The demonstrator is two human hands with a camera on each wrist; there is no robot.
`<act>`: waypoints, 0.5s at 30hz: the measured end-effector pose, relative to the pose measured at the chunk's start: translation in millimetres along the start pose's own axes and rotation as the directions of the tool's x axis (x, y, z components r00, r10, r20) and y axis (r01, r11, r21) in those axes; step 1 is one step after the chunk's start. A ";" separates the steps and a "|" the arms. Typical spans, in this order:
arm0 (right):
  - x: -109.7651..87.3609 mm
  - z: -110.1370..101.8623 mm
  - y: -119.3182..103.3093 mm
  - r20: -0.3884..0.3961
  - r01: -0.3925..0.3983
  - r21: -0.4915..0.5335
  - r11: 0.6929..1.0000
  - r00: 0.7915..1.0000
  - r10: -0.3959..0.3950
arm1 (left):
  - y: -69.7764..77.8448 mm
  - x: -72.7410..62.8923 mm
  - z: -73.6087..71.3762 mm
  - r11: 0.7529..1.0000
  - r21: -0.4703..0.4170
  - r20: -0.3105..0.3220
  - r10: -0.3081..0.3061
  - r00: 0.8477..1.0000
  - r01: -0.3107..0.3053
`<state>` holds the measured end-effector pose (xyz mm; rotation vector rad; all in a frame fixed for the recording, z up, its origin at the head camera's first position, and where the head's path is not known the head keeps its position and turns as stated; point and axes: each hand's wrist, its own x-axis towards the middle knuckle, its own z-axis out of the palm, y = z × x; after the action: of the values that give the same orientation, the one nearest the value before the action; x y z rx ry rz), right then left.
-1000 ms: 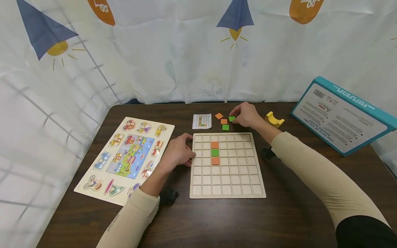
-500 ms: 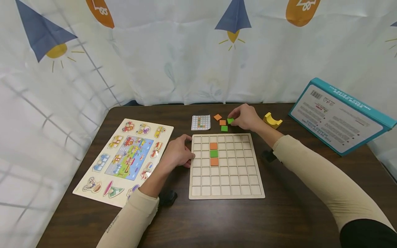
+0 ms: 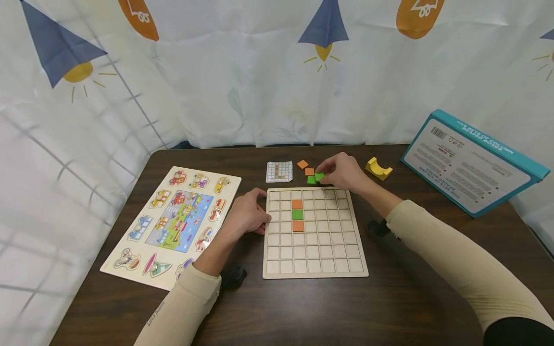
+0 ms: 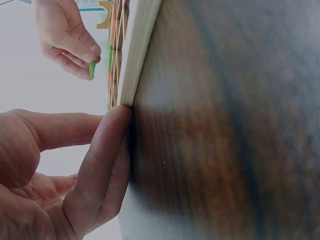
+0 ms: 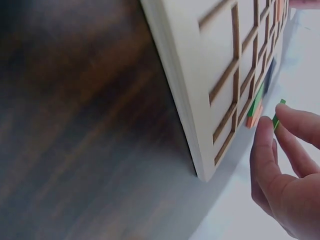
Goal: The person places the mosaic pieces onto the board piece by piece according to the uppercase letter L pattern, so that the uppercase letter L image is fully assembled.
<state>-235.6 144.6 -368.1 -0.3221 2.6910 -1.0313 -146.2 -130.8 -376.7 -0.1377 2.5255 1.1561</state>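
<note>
My right hand (image 3: 343, 172) pinches a green square tile (image 3: 319, 176) between thumb and fingers, just beyond the top edge of a wooden grid board (image 3: 331, 239). The right wrist view shows this tile's thin edge (image 5: 275, 122) between the fingertips. Another green tile (image 3: 311, 180) and two orange tiles (image 3: 309, 171) lie beside it on the table. On the board, an orange, a green (image 3: 297, 215) and an orange tile fill one column. My left hand (image 3: 247, 213) touches the board's left edge; in the left wrist view, a fingertip (image 4: 120, 114) meets the rim.
A small printed grid card (image 3: 279, 172) lies behind the board. A wooden picture puzzle (image 3: 130, 242) is at the left. A yellow curved block (image 3: 378, 169) and a teal-edged box (image 3: 472, 163) stand at the right. A white patterned curtain (image 3: 255, 86) hangs behind the dark table.
My right hand has drawn the green tile slightly toward the board, so it now sits close against the other green tile. My left hand keeps its place at the board's edge.
</note>
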 end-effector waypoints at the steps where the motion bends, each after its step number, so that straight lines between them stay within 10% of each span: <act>1: -1.9 0.9 -0.2 0.001 0.004 0.003 1.000 1.000 -0.004 | -0.2 0.2 0.1 1.000 -0.001 0.000 0.001 1.000 -0.001; 15: -28.6 11.9 -4.1 0.036 0.058 0.097 0.994 0.997 -0.061 | 0.7 0.2 -0.7 1.000 0.010 0.001 -0.001 1.000 0.001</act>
<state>-204.5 142.5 -369.8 -0.4021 2.6013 -1.1550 -146.7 -130.9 -375.8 -0.1356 2.5303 1.1424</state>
